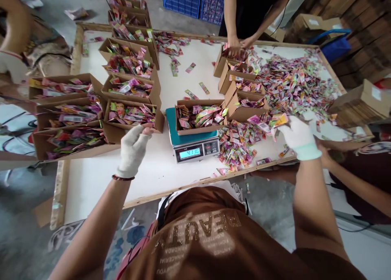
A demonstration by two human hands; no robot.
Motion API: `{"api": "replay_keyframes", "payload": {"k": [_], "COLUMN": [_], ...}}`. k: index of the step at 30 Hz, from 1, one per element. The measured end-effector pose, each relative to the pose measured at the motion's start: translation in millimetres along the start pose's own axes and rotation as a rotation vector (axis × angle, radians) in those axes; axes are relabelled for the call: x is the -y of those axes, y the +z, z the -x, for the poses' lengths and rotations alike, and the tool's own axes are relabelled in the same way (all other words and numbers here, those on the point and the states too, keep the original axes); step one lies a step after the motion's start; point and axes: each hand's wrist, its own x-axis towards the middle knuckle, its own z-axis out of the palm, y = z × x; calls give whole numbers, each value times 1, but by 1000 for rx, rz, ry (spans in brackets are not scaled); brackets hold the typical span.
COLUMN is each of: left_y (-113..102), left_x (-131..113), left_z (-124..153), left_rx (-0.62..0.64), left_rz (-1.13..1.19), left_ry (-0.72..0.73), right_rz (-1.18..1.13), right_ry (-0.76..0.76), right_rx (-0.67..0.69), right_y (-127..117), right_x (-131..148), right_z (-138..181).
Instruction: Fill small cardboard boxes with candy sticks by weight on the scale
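My right hand [295,138], in a white glove, is closed on a few small colourful candy packets [279,120] above the loose pile right of the scale. My left hand [132,149], gloved with bare fingertips, has its fingers curled and shows nothing in them. It is just in front of a filled cardboard box [132,113]. Between my hands stands a digital scale [197,149] with a teal platform and a lit display. On it rests an open cardboard box [200,116] full of packets, touched by neither hand.
More filled boxes [70,113] crowd the table's left side. A large heap of packets [293,80] covers the right. Across the table, a co-worker's hands [236,45] reach into a box. Another person's arm [351,178] is close at my right. Flattened cartons [360,102] are stacked at the right edge.
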Motion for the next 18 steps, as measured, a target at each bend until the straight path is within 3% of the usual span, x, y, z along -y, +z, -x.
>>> {"api": "replay_keyframes", "payload": {"k": [3, 5, 9, 13, 18], "left_y": [8, 20, 53, 90, 116], "left_x": [-34, -56, -87, -98, -97], "left_z": [-17, -26, -36, -43, -46], "left_rx": [10, 41, 138, 234, 325], "left_rz": [-84, -109, -167, -217, -266], "left_ry": [129, 190, 311, 490, 594], "right_rz": [113, 65, -121, -134, 192], "right_ry": [89, 37, -246, -440, -386], "right_rx": [135, 161, 96, 70, 267], "right_y": [25, 37, 49, 63, 90], "right_x": [-18, -9, 49, 117, 162], "right_z": [-6, -14, -36, -58, -75]}}
